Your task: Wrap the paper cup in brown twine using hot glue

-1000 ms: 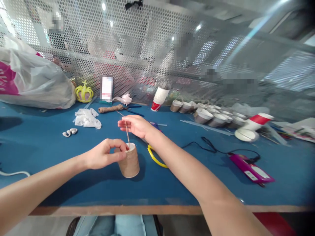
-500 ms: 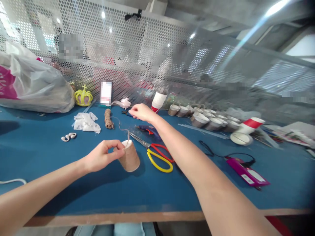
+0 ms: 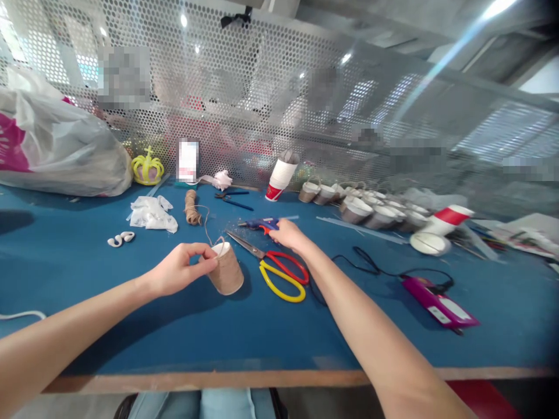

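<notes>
My left hand [image 3: 179, 269] pinches the rim of a brown-wrapped paper cup [image 3: 227, 274], which stands slightly tilted on the blue table. Twine [image 3: 208, 224] runs from the cup's top to a small twine bundle [image 3: 191, 208] beyond it. My right hand [image 3: 289, 234] is closed around the handle of a blue glue gun [image 3: 261, 223], whose nozzle points left. Between my hands lie scissors [image 3: 264, 256] with one red and one yellow handle, blades partly apart. Behind the glue gun rest dark-handled pliers [image 3: 233, 201].
Rows of wrapped cups [image 3: 375, 212] stand at the back right, near a stack of white-and-red cups [image 3: 282, 176]. A purple power strip [image 3: 439, 304] with a black cord lies right. Left are a crumpled white bag [image 3: 152, 213], a yellow crown [image 3: 147, 167] and a large plastic bag [image 3: 61, 145].
My right hand has moved from near the pliers back toward me and closed on the glue gun's handle. The twine hangs slacker. My left hand stays on the cup.
</notes>
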Demonstrator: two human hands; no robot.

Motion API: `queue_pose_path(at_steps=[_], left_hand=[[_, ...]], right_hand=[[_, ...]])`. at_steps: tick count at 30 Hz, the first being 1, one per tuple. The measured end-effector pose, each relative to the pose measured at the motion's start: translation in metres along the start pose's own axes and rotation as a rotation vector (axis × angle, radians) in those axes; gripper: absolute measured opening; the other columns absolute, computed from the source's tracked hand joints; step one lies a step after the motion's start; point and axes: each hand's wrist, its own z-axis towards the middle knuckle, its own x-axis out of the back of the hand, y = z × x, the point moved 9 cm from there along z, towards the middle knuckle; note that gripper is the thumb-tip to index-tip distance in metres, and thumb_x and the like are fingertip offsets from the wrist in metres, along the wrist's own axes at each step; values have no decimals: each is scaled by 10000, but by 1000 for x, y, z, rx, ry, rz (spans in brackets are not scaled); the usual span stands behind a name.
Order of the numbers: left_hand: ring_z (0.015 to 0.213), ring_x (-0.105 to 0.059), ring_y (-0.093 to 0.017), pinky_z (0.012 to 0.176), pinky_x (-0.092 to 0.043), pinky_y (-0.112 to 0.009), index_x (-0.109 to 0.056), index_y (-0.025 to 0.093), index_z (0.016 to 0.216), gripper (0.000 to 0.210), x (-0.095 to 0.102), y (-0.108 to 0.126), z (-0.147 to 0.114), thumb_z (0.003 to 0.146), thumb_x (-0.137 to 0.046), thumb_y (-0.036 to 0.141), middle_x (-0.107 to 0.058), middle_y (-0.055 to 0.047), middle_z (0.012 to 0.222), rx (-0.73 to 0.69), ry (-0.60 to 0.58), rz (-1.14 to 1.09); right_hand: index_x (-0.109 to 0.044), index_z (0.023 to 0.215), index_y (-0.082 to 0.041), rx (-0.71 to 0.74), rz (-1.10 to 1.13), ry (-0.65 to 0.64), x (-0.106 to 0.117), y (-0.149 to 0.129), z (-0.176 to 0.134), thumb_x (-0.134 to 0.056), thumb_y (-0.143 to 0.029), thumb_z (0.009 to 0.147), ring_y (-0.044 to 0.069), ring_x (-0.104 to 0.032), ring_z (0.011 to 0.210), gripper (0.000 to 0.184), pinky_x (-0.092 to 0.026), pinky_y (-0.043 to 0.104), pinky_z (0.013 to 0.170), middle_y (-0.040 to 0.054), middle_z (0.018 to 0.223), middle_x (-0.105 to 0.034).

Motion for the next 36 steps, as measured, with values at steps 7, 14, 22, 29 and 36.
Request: queue_pose_path(at_steps=[7, 14, 22, 29, 36], left_hand=[[751, -550, -155, 695, -434, -251, -590, 132, 738, 267, 6, -3, 4, 813, -483, 364, -640, -43, 776, -30, 53, 27], [739, -550, -153, 682, -438, -249, -592, 131, 770, 278, 10, -8, 5, 816, -485, 384, -642, -42, 783, -20, 94, 57], [773, -572, -168, 716, -455, -267, -599, 126, 787, 282, 11, -9, 7, 816, -483, 381, -664, -55, 813, -9, 106, 57], [801, -590, -178, 751, -465, -279, -611, 127, 804, 278, 11, -9, 8, 811, -481, 372, -675, -60, 856, -22, 104, 75], [814, -594, -180, 758, -468, -279, -614, 129, 809, 278, 13, -8, 8, 812, -483, 375, -678, -60, 869, -39, 105, 93]], right_hand=[[-549, 773, -160, -41, 293, -88, 12, -37, -56, -590, -274, 745, 121, -561, 507, 125, -498, 283, 529, -6, 592, -578], [-587, 803, -164, 65, 375, -226, 2, -82, -111, -536, -329, 767, 112, -515, 437, 177, -447, 238, 419, -18, 521, -533], [-531, 656, -190, 108, 127, -225, -5, -80, -123, -499, -370, 789, 109, -467, 360, 225, -411, 246, 412, -39, 430, -482], [-508, 586, -206, 250, -59, -131, -4, -95, -131, -489, -325, 808, 132, -514, 418, 252, -422, 249, 468, -35, 411, -493], [-558, 636, -215, 350, -109, -76, -1, -106, -135, -486, -311, 811, 169, -585, 516, 212, -444, 258, 514, -21, 440, -530]])
